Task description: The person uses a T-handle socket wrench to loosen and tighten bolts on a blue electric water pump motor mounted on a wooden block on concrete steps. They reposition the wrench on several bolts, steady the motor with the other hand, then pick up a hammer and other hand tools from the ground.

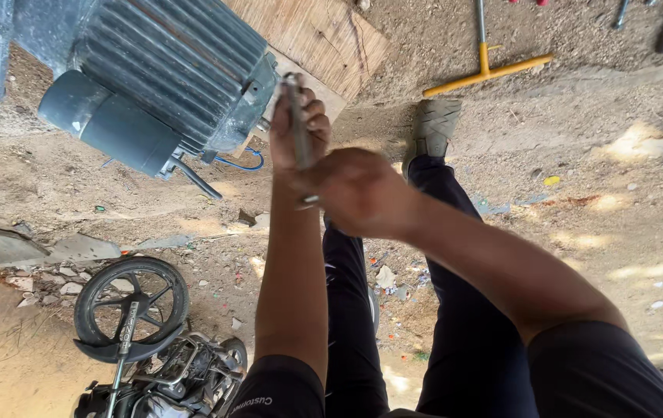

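Left hand (298, 128) wrapped around a grey metal rod (297, 124), held upright just beside the end of a big ribbed grey motor (157, 73) at ten o'clock. Right hand (360, 191) closed over the rod's lower end, touching the left wrist; only a short silver tip showing beneath. Behind the motor, a wooden board (324, 39) at twelve o'clock. Blue wire (242, 162) looping under the motor. Yellow-handled T-shaped tool (486, 70) lying on the dirt ground (618, 201) at one o'clock, well apart. Small wheeled cart (134, 302) at seven o'clock. Open dirt to the right, at three o'clock. Dark trousers and one shoe (434, 124) below the arms. Motor cut off by the top edge; rod's contact with the motor hidden by the fingers.
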Available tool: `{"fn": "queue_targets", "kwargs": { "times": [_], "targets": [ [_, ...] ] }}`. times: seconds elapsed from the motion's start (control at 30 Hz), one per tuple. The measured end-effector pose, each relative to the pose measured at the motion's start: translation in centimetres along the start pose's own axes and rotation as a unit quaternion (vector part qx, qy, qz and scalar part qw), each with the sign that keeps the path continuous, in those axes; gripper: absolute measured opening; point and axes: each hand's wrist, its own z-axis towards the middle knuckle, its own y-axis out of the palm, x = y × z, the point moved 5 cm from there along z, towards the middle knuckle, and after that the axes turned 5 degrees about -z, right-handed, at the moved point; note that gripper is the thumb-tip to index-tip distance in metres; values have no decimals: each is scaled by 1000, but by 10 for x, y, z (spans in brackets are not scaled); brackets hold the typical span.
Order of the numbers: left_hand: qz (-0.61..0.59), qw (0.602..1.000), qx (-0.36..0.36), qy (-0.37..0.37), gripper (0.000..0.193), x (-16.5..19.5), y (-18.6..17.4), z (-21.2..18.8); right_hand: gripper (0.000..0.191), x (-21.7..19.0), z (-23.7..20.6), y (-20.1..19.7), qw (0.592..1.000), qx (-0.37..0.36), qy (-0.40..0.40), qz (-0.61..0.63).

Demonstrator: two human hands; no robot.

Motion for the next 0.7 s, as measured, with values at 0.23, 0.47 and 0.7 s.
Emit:
{"fn": "queue_targets", "kwargs": {
  "times": [0.23, 0.47, 0.7],
  "targets": [
    [331, 940, 59, -65, 58, -95, 37, 33, 9, 66, -89, -142, 944, 223, 210, 123],
    [617, 787, 0, -12, 48, -100, 125, -5, 49, 174, -108, -142, 859, 11, 224, -460],
    [334, 874, -341, -88, 77, -117, 271, -152, 56, 218, -158, -82, 824, 18, 288, -487]
  ]
}}
